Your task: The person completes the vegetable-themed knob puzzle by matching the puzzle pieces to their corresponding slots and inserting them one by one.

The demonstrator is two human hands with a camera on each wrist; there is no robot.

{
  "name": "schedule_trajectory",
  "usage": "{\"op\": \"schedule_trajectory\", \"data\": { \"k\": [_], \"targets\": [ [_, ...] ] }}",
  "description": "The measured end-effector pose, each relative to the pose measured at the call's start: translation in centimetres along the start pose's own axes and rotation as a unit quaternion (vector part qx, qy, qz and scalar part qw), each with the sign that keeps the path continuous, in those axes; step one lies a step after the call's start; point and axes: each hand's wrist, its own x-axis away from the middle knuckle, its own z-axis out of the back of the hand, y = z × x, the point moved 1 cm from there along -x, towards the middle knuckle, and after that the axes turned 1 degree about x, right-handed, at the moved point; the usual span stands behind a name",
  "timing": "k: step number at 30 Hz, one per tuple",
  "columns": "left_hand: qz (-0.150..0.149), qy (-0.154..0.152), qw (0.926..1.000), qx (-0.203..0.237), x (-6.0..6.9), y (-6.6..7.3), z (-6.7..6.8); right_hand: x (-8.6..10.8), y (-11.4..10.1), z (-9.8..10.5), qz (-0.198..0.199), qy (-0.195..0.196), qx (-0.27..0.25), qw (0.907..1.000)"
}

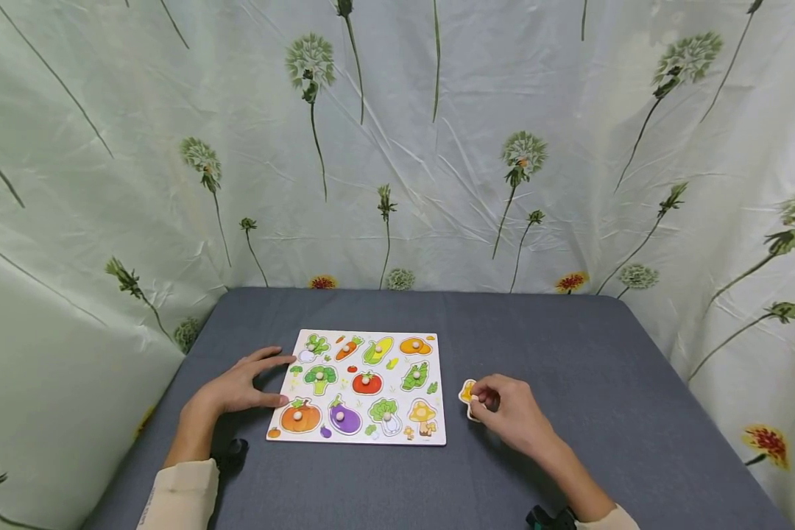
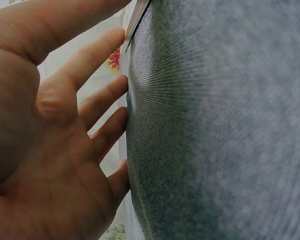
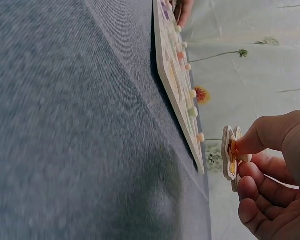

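A white vegetable peg puzzle board (image 1: 338,384) lies flat on the table, its pictures including a tomato, an eggplant and a pumpkin. My left hand (image 1: 238,384) touches the board's left side with thumb and fingers spread apart. To the right of the board, my right hand (image 1: 513,412) pinches a yellow mushroom puzzle piece (image 1: 466,390) by its knob. In the right wrist view this piece (image 3: 229,152) is held up on edge, clear of the tabletop. The mushroom spot (image 1: 422,417) at the board's lower right shows a printed mushroom without a knob.
A dark grey cloth (image 1: 543,346) covers the table. Behind and at the sides hangs a pale curtain (image 1: 430,184) printed with dandelions. Small round knobs (image 3: 193,93) stand up from the pieces in the board. Dark straps (image 1: 230,456) sit at both wrists.
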Motion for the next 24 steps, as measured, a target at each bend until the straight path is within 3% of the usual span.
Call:
{"op": "schedule_trajectory", "data": {
  "k": [24],
  "targets": [
    [0.006,-0.002,1.0000,-0.002,-0.1,-0.2,-0.1,-1.2,-1.9,-3.2,-0.008,-0.039,-0.029,0.9988]
  ]
}}
